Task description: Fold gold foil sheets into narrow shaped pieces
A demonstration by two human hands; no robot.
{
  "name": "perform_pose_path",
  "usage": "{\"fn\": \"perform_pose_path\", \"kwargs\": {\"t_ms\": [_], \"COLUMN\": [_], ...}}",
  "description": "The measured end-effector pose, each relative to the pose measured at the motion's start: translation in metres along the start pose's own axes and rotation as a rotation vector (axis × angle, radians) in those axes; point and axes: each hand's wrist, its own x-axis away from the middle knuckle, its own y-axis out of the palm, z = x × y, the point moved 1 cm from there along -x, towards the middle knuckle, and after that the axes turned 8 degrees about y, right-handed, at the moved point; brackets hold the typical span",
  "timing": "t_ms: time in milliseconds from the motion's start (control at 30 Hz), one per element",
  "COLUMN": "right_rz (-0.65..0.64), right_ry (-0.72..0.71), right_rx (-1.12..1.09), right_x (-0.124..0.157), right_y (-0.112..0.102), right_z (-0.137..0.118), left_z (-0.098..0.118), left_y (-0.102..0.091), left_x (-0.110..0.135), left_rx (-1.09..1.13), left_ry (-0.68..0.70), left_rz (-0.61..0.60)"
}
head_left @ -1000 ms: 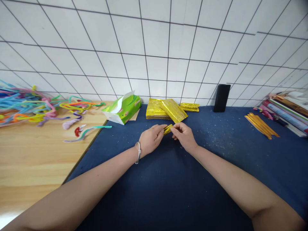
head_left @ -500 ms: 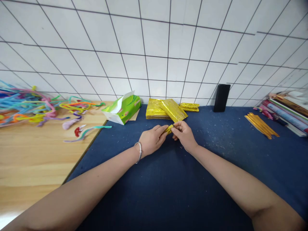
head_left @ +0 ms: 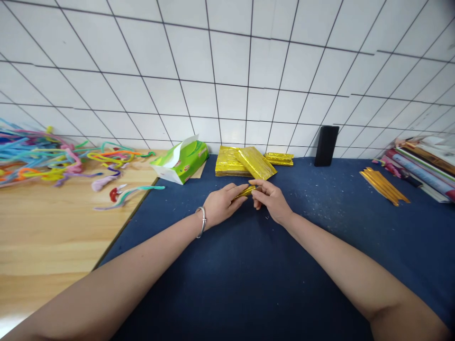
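Observation:
Both my hands meet over the dark blue cloth (head_left: 249, 274) and pinch one small folded piece of gold foil paper (head_left: 245, 192). My left hand (head_left: 221, 204), with a silver bracelet on its wrist, grips the piece's left end between thumb and fingers. My right hand (head_left: 270, 200) closes its fingertips on the right end. Just beyond the hands lies a stack of gold foil sheets (head_left: 236, 162), its top sheet turned askew.
A green tissue box (head_left: 182, 162) lies at the cloth's left edge. Coloured pipe cleaners (head_left: 53, 158) cover the wooden table (head_left: 42, 237) on the left. A black phone-like object (head_left: 326, 145) leans on the tiled wall. Folded gold strips (head_left: 383, 186) and stacked books (head_left: 423, 166) lie right.
Both hands have shifted slightly away from me with the gold piece. The piece has turned flatter between the fingers and shows less of its face.

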Motion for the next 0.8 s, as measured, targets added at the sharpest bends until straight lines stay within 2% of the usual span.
{"fn": "perform_pose_path", "kwargs": {"t_ms": [267, 567, 800], "right_rz": [0.013, 0.039, 0.111], "right_ry": [0.016, -0.004, -0.036], "right_rx": [0.003, 0.039, 0.055], "right_x": [-0.0007, -0.0017, -0.002], "right_y": [-0.0001, -0.0003, -0.0009], "right_z": [0.0022, 0.0044, 0.0044], "left_z": [-0.0035, -0.0018, -0.0028], "left_y": [0.0012, -0.0022, -0.0063], "left_x": [-0.0006, -0.0003, -0.0026], "left_rx": [0.067, 0.161, 0.208], "left_ry": [0.0, 0.089, 0.074], "left_rz": [0.051, 0.23, 0.227]}}
